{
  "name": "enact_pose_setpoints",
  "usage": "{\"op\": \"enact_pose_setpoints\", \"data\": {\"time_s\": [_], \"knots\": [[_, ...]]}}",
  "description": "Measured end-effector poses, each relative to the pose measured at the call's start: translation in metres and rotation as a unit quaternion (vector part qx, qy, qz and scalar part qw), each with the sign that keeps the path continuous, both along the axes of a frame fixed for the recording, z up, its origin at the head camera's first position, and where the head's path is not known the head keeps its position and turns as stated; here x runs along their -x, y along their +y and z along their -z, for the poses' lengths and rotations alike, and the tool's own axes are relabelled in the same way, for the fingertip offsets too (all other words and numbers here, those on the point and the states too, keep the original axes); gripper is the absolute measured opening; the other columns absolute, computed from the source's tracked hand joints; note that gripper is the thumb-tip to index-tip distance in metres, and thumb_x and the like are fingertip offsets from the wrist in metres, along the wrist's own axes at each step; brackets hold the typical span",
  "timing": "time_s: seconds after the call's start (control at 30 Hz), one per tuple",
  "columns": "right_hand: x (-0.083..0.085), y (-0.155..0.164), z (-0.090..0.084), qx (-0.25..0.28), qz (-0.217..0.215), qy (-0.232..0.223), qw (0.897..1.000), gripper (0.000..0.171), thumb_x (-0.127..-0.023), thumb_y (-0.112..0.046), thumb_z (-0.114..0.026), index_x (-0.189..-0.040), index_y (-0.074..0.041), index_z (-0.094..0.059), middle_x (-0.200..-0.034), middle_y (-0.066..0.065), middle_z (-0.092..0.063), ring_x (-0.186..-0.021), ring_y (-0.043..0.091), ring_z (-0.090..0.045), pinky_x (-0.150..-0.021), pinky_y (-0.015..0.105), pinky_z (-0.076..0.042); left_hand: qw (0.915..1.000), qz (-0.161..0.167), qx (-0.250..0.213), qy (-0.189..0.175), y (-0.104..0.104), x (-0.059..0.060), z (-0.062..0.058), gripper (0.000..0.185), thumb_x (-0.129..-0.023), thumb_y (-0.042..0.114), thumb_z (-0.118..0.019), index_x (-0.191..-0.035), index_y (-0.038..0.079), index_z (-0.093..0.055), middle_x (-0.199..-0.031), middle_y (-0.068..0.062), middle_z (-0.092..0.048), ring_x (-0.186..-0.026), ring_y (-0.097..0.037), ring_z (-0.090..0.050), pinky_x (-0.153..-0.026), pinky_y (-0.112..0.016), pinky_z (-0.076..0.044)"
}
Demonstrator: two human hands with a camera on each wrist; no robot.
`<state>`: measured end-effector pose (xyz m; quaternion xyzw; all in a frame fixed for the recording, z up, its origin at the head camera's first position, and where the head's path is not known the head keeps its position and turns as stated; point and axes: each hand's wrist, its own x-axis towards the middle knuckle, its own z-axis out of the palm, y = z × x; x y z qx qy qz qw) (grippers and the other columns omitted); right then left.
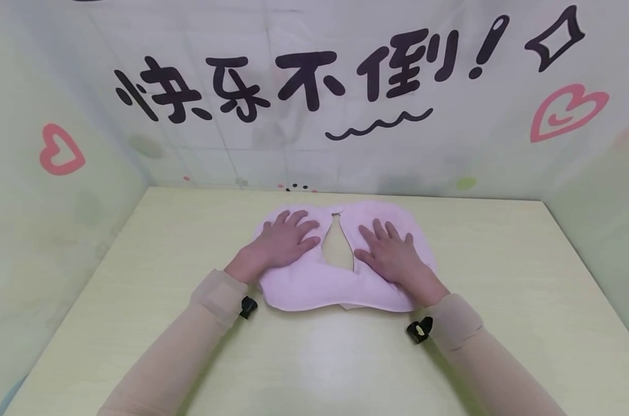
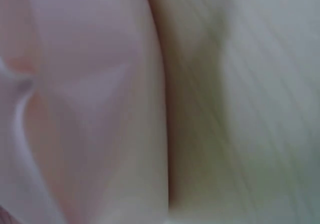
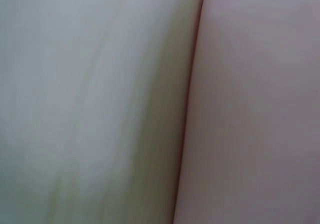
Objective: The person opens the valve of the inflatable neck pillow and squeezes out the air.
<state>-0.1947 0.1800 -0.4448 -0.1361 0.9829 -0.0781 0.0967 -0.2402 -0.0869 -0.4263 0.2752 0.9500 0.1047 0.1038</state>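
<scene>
A soft pink U-shaped neck pillow [image 1: 319, 289] lies on the pale wooden table [image 1: 340, 358] in the head view. Its two arms meet at the far side and leave a teardrop gap in the middle. My left hand [image 1: 283, 241] rests on the left arm of the pillow, fingers spread. On the opposite arm lies my right hand [image 1: 392, 254], palm down with its fingers apart. Blurred pink fabric [image 2: 100, 119] fills the left part of the left wrist view, and similar fabric [image 3: 250, 109] the right part of the right wrist view. Neither wrist view clearly shows fingers.
Behind the table stands a pale wall covering [image 1: 293, 150] with large black characters and pink hearts. Side panels [image 1: 49, 231] close in on the left and right. A small black wrist device [image 1: 420, 330] sits at the right cuff, another [image 1: 248, 307] at the left.
</scene>
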Motion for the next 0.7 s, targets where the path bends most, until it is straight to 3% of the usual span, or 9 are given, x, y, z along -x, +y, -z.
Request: {"op": "enact_pose_setpoints", "data": {"time_s": [0.33,0.7], "knots": [[0.0019,-0.0004,-0.0005,-0.003,-0.001,-0.009,1.0,0.067,-0.108,-0.048,-0.042,-0.163,-0.011,-0.029,-0.166,0.025,-0.019,-0.151,0.049,-0.017,-0.108,0.08,-0.019,1.0,0.003,0.007,0.001,0.0013,0.0052,-0.0021,0.055,-0.107,0.05,-0.042,-0.154,0.022,-0.049,-0.162,-0.014,-0.035,-0.143,-0.052,-0.032,-0.103,-0.073,-0.035],[-0.0021,-0.0023,-0.0062,-0.016,-0.002,-0.014,1.0,0.067,-0.108,-0.047,-0.043,-0.162,-0.01,-0.03,-0.166,0.025,-0.021,-0.151,0.049,-0.018,-0.11,0.078,-0.018,0.9998,0.001,0.009,-0.019,0.0007,0.0066,-0.0052,0.058,-0.108,0.05,-0.042,-0.158,0.02,-0.043,-0.164,-0.015,-0.03,-0.146,-0.051,-0.026,-0.107,-0.073,-0.031]]}}
